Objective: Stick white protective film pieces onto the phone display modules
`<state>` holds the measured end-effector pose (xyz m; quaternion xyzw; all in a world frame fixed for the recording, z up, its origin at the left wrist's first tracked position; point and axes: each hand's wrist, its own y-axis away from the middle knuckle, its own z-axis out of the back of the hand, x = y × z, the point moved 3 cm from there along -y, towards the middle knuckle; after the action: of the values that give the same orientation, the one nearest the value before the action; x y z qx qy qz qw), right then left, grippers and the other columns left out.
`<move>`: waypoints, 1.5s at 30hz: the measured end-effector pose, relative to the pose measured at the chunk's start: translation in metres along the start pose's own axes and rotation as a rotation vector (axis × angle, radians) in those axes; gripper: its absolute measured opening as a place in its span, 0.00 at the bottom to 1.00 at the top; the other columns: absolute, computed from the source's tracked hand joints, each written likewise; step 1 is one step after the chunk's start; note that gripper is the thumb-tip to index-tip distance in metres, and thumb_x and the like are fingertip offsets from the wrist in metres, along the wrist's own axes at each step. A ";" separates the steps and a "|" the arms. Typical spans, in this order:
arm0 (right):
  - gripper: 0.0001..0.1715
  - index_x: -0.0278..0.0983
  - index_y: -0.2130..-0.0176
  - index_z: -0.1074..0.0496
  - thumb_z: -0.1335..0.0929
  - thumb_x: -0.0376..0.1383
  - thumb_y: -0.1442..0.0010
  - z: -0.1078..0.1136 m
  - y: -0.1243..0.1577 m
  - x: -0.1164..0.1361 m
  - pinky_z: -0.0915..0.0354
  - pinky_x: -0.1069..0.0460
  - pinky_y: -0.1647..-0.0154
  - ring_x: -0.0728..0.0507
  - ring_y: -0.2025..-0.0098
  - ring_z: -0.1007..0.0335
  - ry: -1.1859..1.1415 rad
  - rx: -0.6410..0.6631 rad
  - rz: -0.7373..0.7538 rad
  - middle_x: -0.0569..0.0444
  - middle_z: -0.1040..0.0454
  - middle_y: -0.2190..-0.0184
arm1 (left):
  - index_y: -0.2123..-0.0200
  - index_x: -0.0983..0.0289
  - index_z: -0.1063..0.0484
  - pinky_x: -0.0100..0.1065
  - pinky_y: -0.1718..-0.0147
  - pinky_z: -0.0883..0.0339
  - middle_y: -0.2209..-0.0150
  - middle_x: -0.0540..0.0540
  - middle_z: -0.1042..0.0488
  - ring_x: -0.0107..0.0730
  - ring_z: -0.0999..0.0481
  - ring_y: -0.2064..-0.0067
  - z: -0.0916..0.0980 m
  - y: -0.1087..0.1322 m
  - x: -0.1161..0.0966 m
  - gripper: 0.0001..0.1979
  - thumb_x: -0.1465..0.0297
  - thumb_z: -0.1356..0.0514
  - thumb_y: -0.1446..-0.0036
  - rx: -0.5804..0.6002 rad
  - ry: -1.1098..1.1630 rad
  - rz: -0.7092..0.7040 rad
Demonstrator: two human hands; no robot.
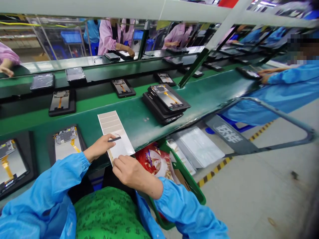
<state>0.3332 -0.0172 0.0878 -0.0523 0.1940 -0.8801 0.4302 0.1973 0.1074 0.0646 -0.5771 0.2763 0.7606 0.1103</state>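
The left hand (98,148) pinches a small dark strip (114,139) in a narrow grip, its end reaching over the sheet (122,146), which is white with ruled beige bands at its far end. The right hand (129,171) lies curled over the sheet's near edge, pressing it down on the green worktop (139,131); whether it also grips beneath that edge, I cannot tell. The sheet sits at the worktop's front lip.

With a strip this thin, a pinch at one end and a low, steady angle should keep it from curling, while the pressing hand keeps the sheet from creeping.

Left of the sheet lies a panel (66,147) with an orange ribbon, and beyond the sheet stands a stack of black trays (159,111). Below and right of the sheet sits a green crate (191,186) with a red bag (152,159) in it. Further right of the sheet, a grey placard (228,133) carries blocky white characters, too blurred to read. No brand can be read on the sheet or panels.
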 end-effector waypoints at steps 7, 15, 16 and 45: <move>0.07 0.37 0.68 0.33 0.37 0.28 0.38 -0.011 0.003 -0.008 0.37 0.52 0.68 0.46 0.68 0.32 -0.397 -0.192 -0.413 0.53 0.28 0.70 | 0.49 0.61 0.25 0.38 0.64 0.31 0.60 0.56 0.21 0.38 0.24 0.64 -0.017 0.021 0.004 0.24 0.51 0.40 0.42 0.248 0.145 0.024; 0.08 0.36 0.66 0.30 0.35 0.38 0.36 -0.031 0.149 -0.063 0.29 0.48 0.63 0.41 0.67 0.24 -0.323 -0.340 -1.482 0.49 0.23 0.71 | 0.56 0.64 0.22 0.37 0.61 0.31 0.55 0.60 0.21 0.41 0.23 0.58 -0.026 0.049 0.034 0.28 0.45 0.40 0.43 0.199 0.359 0.082; 0.08 0.34 0.65 0.28 0.34 0.37 0.36 -0.035 0.172 -0.063 0.29 0.45 0.62 0.38 0.66 0.23 -0.183 -0.110 -1.552 0.46 0.23 0.70 | 0.55 0.63 0.23 0.36 0.63 0.31 0.58 0.59 0.21 0.39 0.23 0.61 -0.025 0.053 0.037 0.27 0.46 0.39 0.44 0.201 0.374 0.096; 0.09 0.38 0.60 0.29 0.29 0.40 0.38 -0.122 -0.185 0.003 0.34 0.47 0.54 0.39 0.53 0.31 -0.411 0.330 -0.620 0.47 0.29 0.57 | 0.41 0.61 0.39 0.41 0.56 0.24 0.56 0.58 0.18 0.46 0.19 0.54 0.131 0.222 0.135 0.45 0.63 0.24 0.60 -0.841 0.742 0.129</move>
<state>0.1632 0.1195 0.0470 -0.2135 -0.0651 -0.9586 0.1769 -0.0595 -0.0242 0.0262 -0.7820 0.0044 0.5565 -0.2805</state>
